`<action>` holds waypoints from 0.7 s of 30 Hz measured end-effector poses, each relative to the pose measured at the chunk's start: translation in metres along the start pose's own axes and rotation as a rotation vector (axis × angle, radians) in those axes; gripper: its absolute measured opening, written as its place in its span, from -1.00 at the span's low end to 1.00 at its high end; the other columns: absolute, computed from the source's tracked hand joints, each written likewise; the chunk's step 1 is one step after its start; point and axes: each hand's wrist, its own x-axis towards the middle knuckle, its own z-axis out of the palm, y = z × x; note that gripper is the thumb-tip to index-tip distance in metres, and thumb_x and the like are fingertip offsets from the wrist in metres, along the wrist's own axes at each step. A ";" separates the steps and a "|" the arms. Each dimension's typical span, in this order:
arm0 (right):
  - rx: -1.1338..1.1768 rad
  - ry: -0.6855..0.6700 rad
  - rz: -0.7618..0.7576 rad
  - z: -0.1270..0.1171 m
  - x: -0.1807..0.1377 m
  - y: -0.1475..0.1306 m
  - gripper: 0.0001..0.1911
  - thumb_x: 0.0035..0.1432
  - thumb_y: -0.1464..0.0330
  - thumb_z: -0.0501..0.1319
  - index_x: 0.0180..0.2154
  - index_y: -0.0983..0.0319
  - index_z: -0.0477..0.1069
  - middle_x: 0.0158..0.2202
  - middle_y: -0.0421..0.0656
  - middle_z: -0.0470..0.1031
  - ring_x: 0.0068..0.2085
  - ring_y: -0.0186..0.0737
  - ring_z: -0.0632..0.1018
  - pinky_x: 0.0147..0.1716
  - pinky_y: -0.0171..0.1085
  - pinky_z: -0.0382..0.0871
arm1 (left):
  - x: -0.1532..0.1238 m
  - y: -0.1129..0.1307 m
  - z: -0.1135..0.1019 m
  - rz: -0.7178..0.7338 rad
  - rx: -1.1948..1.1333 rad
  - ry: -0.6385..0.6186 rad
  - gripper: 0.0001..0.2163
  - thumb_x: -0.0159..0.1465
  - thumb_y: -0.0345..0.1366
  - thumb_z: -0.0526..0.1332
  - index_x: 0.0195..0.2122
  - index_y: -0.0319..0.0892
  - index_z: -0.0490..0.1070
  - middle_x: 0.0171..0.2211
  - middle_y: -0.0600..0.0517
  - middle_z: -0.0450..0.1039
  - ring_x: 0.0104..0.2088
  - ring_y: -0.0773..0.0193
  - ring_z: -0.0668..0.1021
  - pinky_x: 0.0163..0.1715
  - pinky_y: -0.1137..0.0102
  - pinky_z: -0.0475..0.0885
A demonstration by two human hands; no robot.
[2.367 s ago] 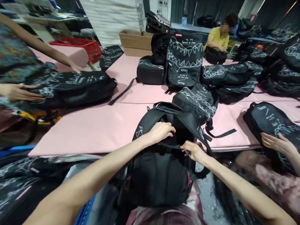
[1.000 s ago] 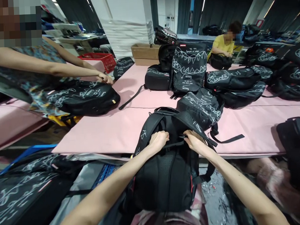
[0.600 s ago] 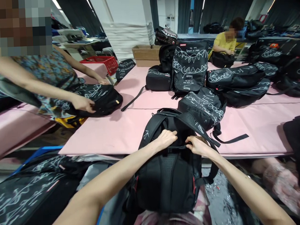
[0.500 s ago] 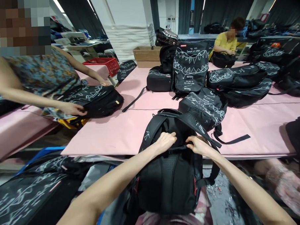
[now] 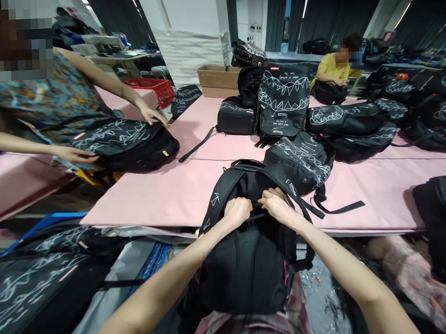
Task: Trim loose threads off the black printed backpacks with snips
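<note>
A black backpack (image 5: 245, 269) leans upright between my lap and the table edge, back panel facing me. Its shoulder straps, marked with white scribble print, arch over the top. My left hand (image 5: 238, 210) is closed in a pinch at the upper back panel, between the straps. Close beside it, my right hand (image 5: 278, 206) pinches at the same part of the backpack, fingertips almost meeting the left's. A thin black strip crosses the panel just below both hands. The exact piece of dark fabric or webbing between my fingers is hard to make out.
The pink-covered table (image 5: 157, 194) carries several printed black backpacks (image 5: 300, 158) and a cardboard box (image 5: 217, 78). At left, a co-worker's hands (image 5: 76, 156) rest on another backpack (image 5: 133, 146). Someone in yellow (image 5: 331, 71) works farther back. More backpacks (image 5: 39, 283) lie low at left.
My right hand has moved left and slightly up, closer to my left hand, which shifted slightly left. The co-worker's near hand has drawn left along the other backpack, and the far hand has lifted.
</note>
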 end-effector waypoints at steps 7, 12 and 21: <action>0.023 -0.057 0.011 0.002 0.007 -0.012 -0.76 0.20 0.48 0.06 -0.41 0.15 0.44 -0.33 -0.16 0.38 -0.18 -0.16 0.35 -0.14 -0.17 0.17 | -0.002 -0.004 -0.004 0.028 -0.070 0.066 -0.81 0.18 -0.37 0.06 -0.41 -0.15 0.47 -0.35 -0.01 0.53 -0.31 0.20 0.55 -0.32 0.42 0.35; 0.241 0.042 0.252 0.002 -0.007 0.002 -0.76 0.24 0.38 0.03 -0.13 0.20 0.41 -0.23 -0.11 0.41 -0.16 -0.21 0.41 -0.12 -0.25 0.22 | -0.012 -0.014 -0.005 0.031 -0.162 0.231 -0.70 0.34 -0.32 -0.13 -0.11 -0.19 0.36 -0.16 -0.04 0.46 -0.17 0.26 0.50 -0.19 0.42 0.36; 0.476 -0.073 0.324 -0.027 -0.036 -0.006 -0.75 0.12 0.38 0.17 -0.14 0.29 0.45 -0.20 -0.08 0.50 -0.17 -0.21 0.49 -0.14 -0.28 0.28 | -0.079 -0.025 0.018 0.477 0.012 0.587 -0.90 0.26 -0.38 0.08 -0.37 -0.23 0.33 -0.44 0.01 0.37 -0.35 0.25 0.40 -0.32 0.35 0.32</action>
